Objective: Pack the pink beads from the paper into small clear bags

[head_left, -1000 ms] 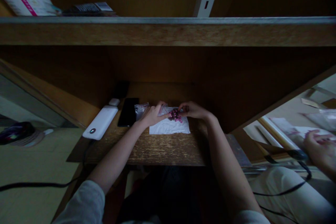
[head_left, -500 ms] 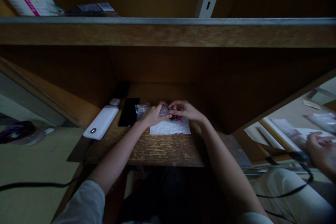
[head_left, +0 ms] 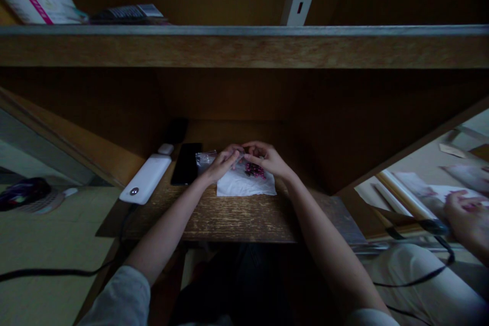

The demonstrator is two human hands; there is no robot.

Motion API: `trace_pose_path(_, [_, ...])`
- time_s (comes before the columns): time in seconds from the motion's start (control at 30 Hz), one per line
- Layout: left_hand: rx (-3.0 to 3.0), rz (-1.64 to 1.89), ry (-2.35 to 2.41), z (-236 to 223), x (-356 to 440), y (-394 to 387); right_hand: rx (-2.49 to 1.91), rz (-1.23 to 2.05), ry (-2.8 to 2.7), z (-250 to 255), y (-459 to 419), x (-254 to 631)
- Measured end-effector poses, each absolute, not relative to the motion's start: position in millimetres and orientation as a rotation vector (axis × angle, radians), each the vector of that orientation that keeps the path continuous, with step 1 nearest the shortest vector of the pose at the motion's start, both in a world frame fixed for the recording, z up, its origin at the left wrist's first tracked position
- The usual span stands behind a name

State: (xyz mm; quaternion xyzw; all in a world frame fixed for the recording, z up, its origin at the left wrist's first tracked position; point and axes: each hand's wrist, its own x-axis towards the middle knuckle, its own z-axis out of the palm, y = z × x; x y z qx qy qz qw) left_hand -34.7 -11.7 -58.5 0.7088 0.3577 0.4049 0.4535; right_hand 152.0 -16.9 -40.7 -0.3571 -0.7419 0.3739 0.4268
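Observation:
My left hand (head_left: 224, 162) and my right hand (head_left: 268, 157) meet over a white tissue (head_left: 244, 187) on the wooden desk. Between their fingertips is a small clear plastic bag (head_left: 240, 156), partly hidden; both hands are closed in a pinch on it. A cluster of dark pink beads (head_left: 255, 170) lies on the tissue, just below my right fingers. Another clear plastic bag (head_left: 205, 159) rests beside my left hand, near a black phone (head_left: 187, 164).
A white power bank (head_left: 147, 179) with a cable lies at the desk's left edge, a small white case (head_left: 166, 149) behind it. Overhead runs a shelf edge (head_left: 244, 51) holding a white charger (head_left: 300, 5). At right, another person's hand (head_left: 466, 219) rests near papers.
My hands have lifted slightly off the tissue, and the pink beads are more exposed now. The small plastic bag between my fingers looks more bunched. My left fingers have closed in further.

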Motion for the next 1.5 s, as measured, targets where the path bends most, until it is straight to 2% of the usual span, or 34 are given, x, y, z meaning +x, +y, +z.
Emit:
trace_pose_path(0.17, [1.487, 0.839, 0.824, -54.4, -38.6, -11.0, -0.952, 0.839, -1.817, -43.6, -18.4, 143.9])
trace_pose_path(0.47, [1.227, 0.727, 0.792, -48.6, -34.9, -11.3, -1.01, 0.864, -1.726, -46.9, -19.8, 136.5])
trace_pose_path(0.83, [1.046, 0.901, 0.934, -52.0, -28.0, -10.3, -1.008, 1.008, -1.665, -42.4, -17.2, 138.5])
trace_pose_path(1.0, [1.014, 1.001, 0.858, -50.2, -27.3, -11.5, -1.014, 1.077, -1.668, -43.9, -17.2, 137.5])
trace_pose_path(1.3, [1.061, 0.994, 0.877, -49.3, -27.9, -14.3, -1.07, 0.998, -1.686, -42.3, -18.1, 139.4])
trace_pose_path(1.5, [1.063, 0.988, 0.897, -51.0, -24.9, -13.4, -1.005, 1.109, -1.733, -47.1, -16.3, 138.3])
